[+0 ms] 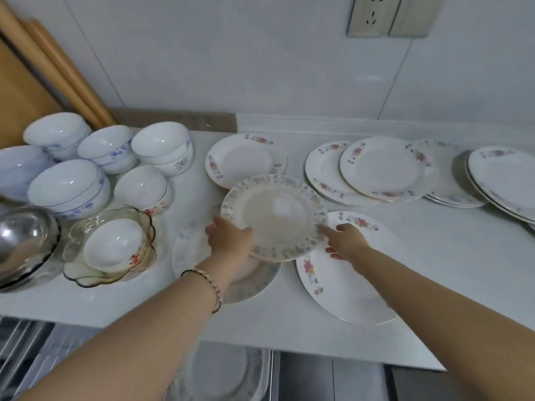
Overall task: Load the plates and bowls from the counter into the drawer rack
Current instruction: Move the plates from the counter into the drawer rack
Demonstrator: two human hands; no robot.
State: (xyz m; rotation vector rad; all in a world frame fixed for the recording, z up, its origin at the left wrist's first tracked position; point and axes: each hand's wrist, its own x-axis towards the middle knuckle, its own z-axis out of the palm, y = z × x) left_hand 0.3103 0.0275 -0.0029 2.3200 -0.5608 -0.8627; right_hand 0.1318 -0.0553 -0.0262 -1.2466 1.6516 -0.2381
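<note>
One long white counter (434, 279) carries what we have to load, and below its front edge we see the wire drawer rack (23, 348), with blurred plates (220, 371) showing just to its right. Nearest us on the right lies the oval platter (347, 293). Rose-patterned plates (382, 166) overlap along the back wall. At the left the bowls (69, 186) cluster, several stacked, beside a steel bowl (23, 241) and a glass dish (78, 244) with one white bowl inside.

Between our hands the blue-flowered plate (275, 218) is held tilted above a like-patterned plate (252, 282) that lies on the counter. Our left hand (230, 237) grips its left rim, thumb on top. Our right hand (346, 241), above the platter, lays a straight forefinger against the right rim. The other fingers curl under, and we cannot tell whether it grips. A beaded bracelet (214, 287) circles our left wrist.
</note>
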